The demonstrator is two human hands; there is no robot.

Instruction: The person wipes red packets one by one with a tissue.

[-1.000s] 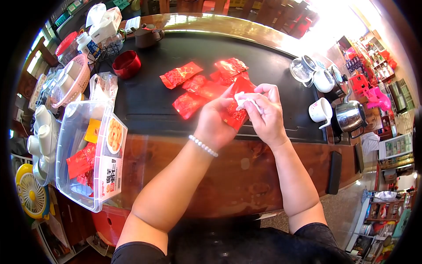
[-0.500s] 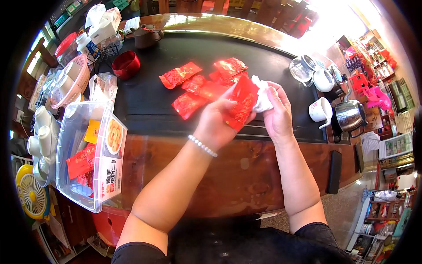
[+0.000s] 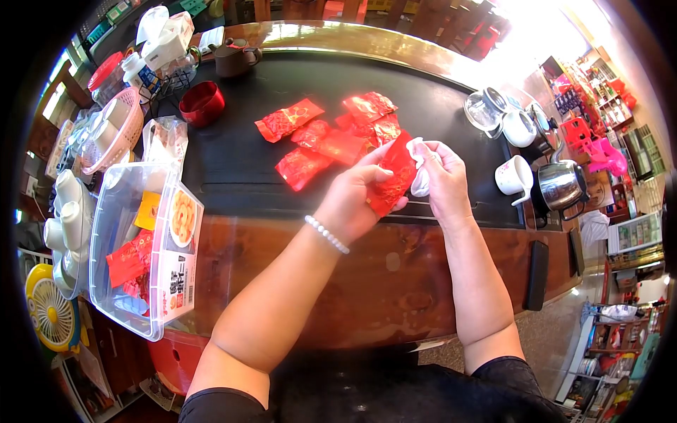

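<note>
My left hand (image 3: 354,195), with a white bead bracelet at the wrist, is closed around a shiny red foil packet (image 3: 393,176), held tilted with its top toward the upper right. In my right hand (image 3: 447,185) a crumpled white tissue (image 3: 419,182) is pinched between thumb and fingers. The tissue touches or lies just beside the packet's right edge. Behind my hands, several similar red packets (image 3: 303,166) lie in a loose pile on the black tray surface (image 3: 296,77).
At left stands a clear plastic box (image 3: 127,310) with red packets and a yellow one inside. Beyond it are a red bowl (image 3: 202,103), a brown teapot (image 3: 235,59) and a pink basket (image 3: 125,134). A steel kettle (image 3: 559,185) and white cup (image 3: 513,175) stand at right.
My right hand has shifted slightly with the tissue, its fingers curling more tightly. The packet in my left hand has turned a little; the pile stays put.
</note>
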